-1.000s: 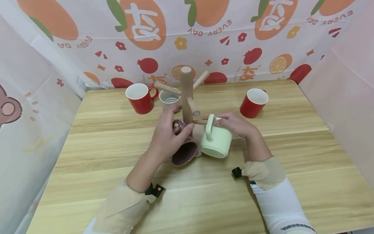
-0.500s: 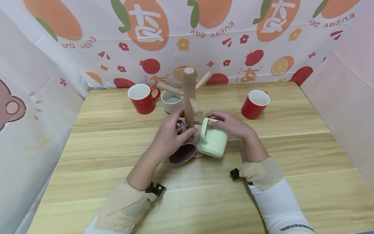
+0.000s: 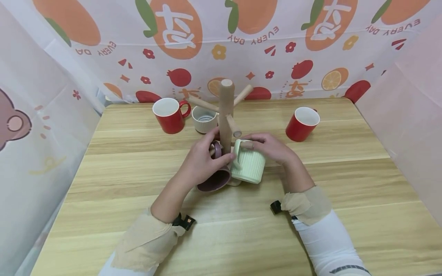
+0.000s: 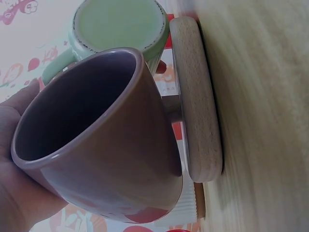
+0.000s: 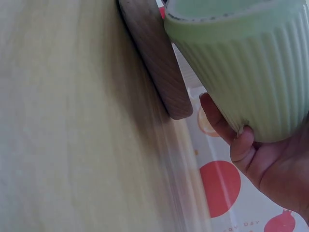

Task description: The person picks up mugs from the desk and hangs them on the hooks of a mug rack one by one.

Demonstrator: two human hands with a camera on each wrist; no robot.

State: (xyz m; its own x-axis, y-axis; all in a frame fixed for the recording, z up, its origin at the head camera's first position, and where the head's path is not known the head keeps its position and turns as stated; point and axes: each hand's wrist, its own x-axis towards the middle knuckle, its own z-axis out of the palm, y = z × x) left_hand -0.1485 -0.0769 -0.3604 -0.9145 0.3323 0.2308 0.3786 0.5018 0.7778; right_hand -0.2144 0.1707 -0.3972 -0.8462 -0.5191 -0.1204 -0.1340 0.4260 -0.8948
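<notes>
A wooden mug tree stands mid-table. My left hand grips its post low down, thumb in front and fingers behind. Beside that hand a purple mug hangs tilted by its handle from a left peg, its mouth toward me; it fills much of the left wrist view. My right hand holds a light green ribbed mug by its body near the rim, with its base turned down. A lower right peg passes through the green mug's handle. In the right wrist view, fingers curl at its rim.
A red mug and a pale ribbed cup stand behind the tree on the left. Another red mug stands at the back right. Upper pegs stick out from the post. A printed curtain hangs behind the table.
The green mug has moved left with my right hand, its handle sliding along the peg toward the post. My left hand stays at the post. The head view has shifted slightly.
</notes>
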